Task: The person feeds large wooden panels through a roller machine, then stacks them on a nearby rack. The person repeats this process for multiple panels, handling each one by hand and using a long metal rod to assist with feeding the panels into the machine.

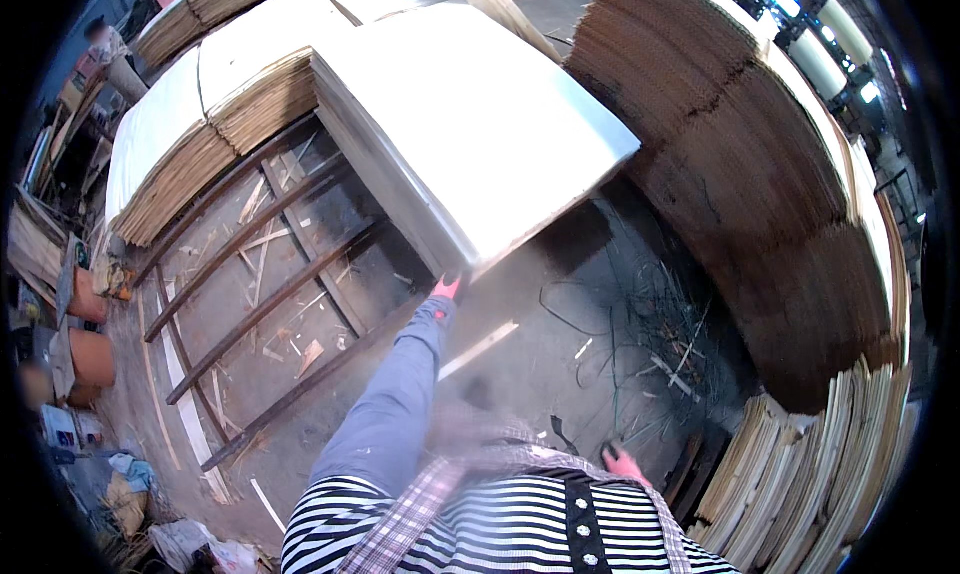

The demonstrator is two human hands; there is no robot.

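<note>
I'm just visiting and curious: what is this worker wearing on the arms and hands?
The left hand wears a pinkish-red glove, above a long grey-blue sleeve. The right hand has a matching pinkish-red glove; its sleeve is hidden. Over the chest is a black-and-white striped top with a plaid strap crossing it.

Your left arm stretched forward, gloved left hand (pixel 446 288) raised | your right hand (pixel 623 463) low beside your waist

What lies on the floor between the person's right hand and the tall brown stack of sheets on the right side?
In the head view, a tangle of thin strips and wires lies on the floor between the right hand and the brown stack.
</note>
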